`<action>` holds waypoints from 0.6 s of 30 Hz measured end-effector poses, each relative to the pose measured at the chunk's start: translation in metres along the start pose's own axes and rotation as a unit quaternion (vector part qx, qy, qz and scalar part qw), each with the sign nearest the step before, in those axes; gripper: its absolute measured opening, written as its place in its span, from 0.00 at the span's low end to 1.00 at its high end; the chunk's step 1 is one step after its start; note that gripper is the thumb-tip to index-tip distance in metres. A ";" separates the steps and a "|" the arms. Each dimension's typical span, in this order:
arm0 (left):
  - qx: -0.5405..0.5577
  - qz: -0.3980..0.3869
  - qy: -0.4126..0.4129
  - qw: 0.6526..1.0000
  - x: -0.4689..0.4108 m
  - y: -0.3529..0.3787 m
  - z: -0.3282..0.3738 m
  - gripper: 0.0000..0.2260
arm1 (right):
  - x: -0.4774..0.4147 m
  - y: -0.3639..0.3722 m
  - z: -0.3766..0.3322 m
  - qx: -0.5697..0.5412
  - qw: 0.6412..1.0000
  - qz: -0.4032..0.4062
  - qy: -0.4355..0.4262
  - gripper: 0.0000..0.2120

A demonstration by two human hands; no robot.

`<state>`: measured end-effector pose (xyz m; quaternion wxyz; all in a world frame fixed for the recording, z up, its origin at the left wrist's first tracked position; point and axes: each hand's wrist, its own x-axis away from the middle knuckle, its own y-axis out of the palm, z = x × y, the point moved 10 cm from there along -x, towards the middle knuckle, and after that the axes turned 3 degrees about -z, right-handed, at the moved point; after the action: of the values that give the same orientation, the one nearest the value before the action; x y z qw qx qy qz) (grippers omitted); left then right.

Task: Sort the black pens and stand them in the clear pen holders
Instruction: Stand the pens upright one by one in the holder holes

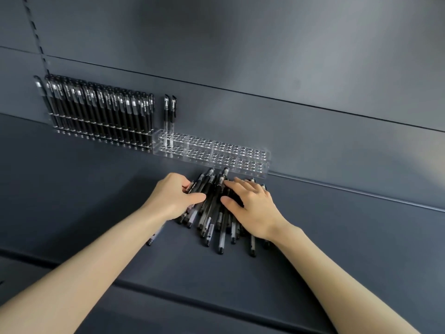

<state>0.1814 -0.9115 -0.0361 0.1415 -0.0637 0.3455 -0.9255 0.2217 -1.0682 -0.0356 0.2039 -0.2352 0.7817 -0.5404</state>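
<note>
So up close it's just a dark grey shelf, and both hands are down on a messy pile of black pens lying flat on it, mostly pointing front to back and overlapping each other. The left hand is on the pile's left side with its fingers curled in and the thumb laid across a few barrels; honestly can't tell if it's got a real grip on any of them or is just pressing. The right hand is loose, with the fingers spread out flat on top of the right half of the pile and the thumb sticking out toward the middle, not holding anything. A few pens poke out past the hands toward the front edge. Just behind the pile, up against the wall, is a clear holder that's a grid of holes, nearly all unfilled, with only two pens standing upright at its left end. Right beside that on the left is a second holder, and this one is packed with upright pens in tight rows. Farthest back, a slotted rail runs up the wall at the top left.
</note>
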 end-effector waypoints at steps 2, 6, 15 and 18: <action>0.037 0.005 0.004 0.999 0.001 -0.003 -0.002 0.11 | 0.000 -0.002 0.000 0.000 1.000 0.007 -0.002 0.24; 0.109 0.014 0.025 0.994 0.010 -0.010 -0.001 0.09 | 0.002 -0.018 -0.004 -0.014 0.997 0.077 -0.027 0.23; 0.262 -0.017 0.181 0.948 0.023 -0.034 0.048 0.04 | -0.021 -0.064 -0.041 -0.486 0.855 0.177 -0.045 0.05; 0.307 -0.020 0.176 0.935 0.005 -0.046 0.039 0.04 | -0.035 -0.076 -0.048 -0.507 0.831 0.224 -0.048 0.08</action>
<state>0.1750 -0.9037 0.0233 0.0726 0.1397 0.0631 -0.9855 0.2338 -1.0349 0.0538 0.2085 -0.1497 0.9665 0.0044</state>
